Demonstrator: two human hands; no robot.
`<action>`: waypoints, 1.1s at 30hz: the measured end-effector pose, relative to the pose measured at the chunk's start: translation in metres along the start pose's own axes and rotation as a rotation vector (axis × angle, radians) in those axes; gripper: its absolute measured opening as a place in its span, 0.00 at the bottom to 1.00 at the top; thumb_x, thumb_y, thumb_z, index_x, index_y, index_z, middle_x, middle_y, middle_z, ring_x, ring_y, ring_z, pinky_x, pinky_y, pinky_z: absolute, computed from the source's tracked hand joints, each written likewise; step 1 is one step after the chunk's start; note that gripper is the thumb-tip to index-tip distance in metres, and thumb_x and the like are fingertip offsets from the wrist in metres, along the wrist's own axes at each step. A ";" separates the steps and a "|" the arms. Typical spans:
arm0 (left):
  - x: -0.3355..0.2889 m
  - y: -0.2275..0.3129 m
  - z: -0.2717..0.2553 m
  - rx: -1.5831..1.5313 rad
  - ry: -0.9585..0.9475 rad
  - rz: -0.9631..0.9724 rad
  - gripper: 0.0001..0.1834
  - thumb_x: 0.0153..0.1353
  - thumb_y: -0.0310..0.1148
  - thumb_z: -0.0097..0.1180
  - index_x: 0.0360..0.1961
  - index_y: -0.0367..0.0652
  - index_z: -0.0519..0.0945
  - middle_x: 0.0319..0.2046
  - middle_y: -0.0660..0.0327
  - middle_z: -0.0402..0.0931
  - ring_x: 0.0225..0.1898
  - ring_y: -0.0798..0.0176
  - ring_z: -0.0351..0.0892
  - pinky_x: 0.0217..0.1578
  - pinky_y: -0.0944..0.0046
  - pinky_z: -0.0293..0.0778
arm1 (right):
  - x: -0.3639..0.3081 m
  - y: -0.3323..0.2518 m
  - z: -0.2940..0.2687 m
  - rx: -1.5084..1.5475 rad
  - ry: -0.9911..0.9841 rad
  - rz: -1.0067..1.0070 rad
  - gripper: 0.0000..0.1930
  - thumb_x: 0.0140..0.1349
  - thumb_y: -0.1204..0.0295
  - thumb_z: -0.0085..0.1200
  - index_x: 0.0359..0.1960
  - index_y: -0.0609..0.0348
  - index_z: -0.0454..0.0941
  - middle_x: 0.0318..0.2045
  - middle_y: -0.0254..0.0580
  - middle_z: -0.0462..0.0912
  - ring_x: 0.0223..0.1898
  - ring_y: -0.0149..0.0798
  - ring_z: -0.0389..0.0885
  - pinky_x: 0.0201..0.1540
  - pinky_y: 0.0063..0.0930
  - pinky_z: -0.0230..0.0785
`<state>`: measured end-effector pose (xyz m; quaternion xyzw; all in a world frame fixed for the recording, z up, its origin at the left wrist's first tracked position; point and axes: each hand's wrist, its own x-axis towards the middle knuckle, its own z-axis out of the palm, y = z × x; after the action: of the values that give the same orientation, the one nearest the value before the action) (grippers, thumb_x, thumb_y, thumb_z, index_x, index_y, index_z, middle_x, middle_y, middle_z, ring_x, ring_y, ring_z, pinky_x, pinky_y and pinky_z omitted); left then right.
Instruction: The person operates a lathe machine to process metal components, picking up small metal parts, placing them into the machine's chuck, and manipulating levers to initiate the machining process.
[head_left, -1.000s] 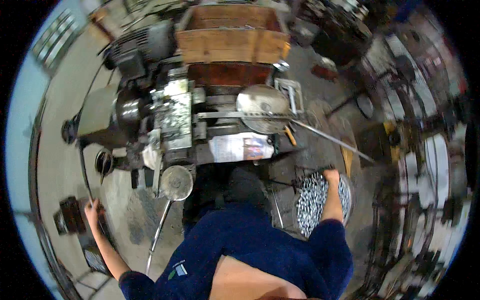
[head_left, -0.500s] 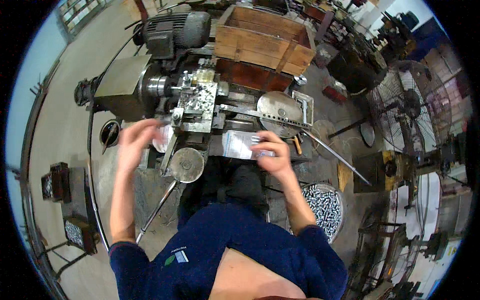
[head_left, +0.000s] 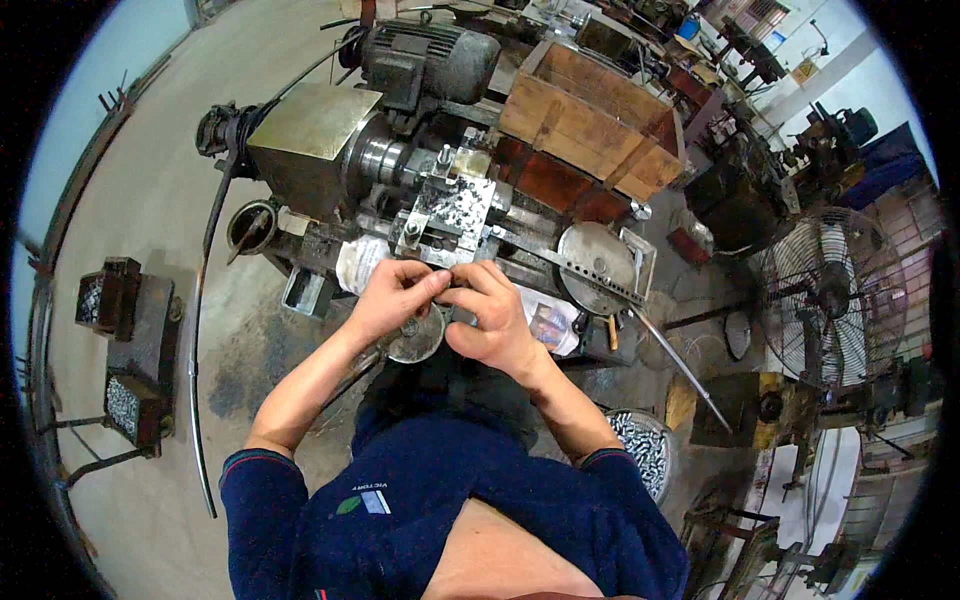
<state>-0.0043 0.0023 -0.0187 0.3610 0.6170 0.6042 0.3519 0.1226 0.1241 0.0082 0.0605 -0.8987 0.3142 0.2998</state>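
My left hand (head_left: 393, 297) and my right hand (head_left: 490, 318) meet in front of the lathe carriage (head_left: 458, 208). Thumb and fingers of both are pinched together, fingertips touching or almost so; whatever lies between them is hidden or too small to name. Just below the hands is a round metal handwheel (head_left: 416, 338), partly covered by them. A whitish cloth (head_left: 362, 262) lies beside my left fingers. To the right of my right hand, a printed plastic bag (head_left: 548, 322) rests on the machine bed, partly behind the hand.
A round metal plate (head_left: 592, 250) with a drilled bar and long lever (head_left: 680, 365) sits right. Behind stand a wooden crate (head_left: 590, 125) and motor (head_left: 425, 65). A basin of small metal cylinders (head_left: 640, 445) is at lower right; a fan (head_left: 830, 295) stands farther right.
Both hands have come together at the middle: the left moved right from beside the cloth, the right moved left off the plastic bag. The view has shifted, so the machine appears farther right.
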 end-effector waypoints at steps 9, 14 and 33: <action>0.002 0.004 -0.016 -0.018 0.066 0.049 0.20 0.60 0.41 0.54 0.19 0.35 0.78 0.11 0.67 0.70 0.14 0.75 0.68 0.15 0.73 0.63 | 0.029 0.010 -0.003 -0.011 -0.152 -0.114 0.16 0.33 0.70 0.54 0.30 0.60 0.78 0.35 0.46 0.76 0.37 0.48 0.72 0.39 0.37 0.68; 0.000 0.020 -0.041 0.100 0.013 0.073 0.19 0.61 0.41 0.52 0.23 0.34 0.78 0.15 0.66 0.72 0.17 0.75 0.70 0.19 0.73 0.66 | 0.063 0.012 -0.003 0.049 -0.335 -0.119 0.13 0.34 0.71 0.53 0.26 0.59 0.79 0.30 0.43 0.78 0.34 0.47 0.74 0.37 0.36 0.69; -0.195 -0.045 -0.268 1.058 0.747 -0.410 0.20 0.57 0.42 0.52 0.42 0.35 0.75 0.21 0.49 0.75 0.25 0.50 0.76 0.28 0.58 0.71 | 0.173 0.109 0.069 -0.901 -0.712 0.109 0.12 0.38 0.63 0.56 0.27 0.50 0.83 0.33 0.39 0.82 0.48 0.43 0.73 0.62 0.55 0.43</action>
<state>-0.1421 -0.2999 -0.0585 0.1273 0.9657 0.2261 -0.0014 -0.0853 0.1828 0.0075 -0.0173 -0.9912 -0.1243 -0.0417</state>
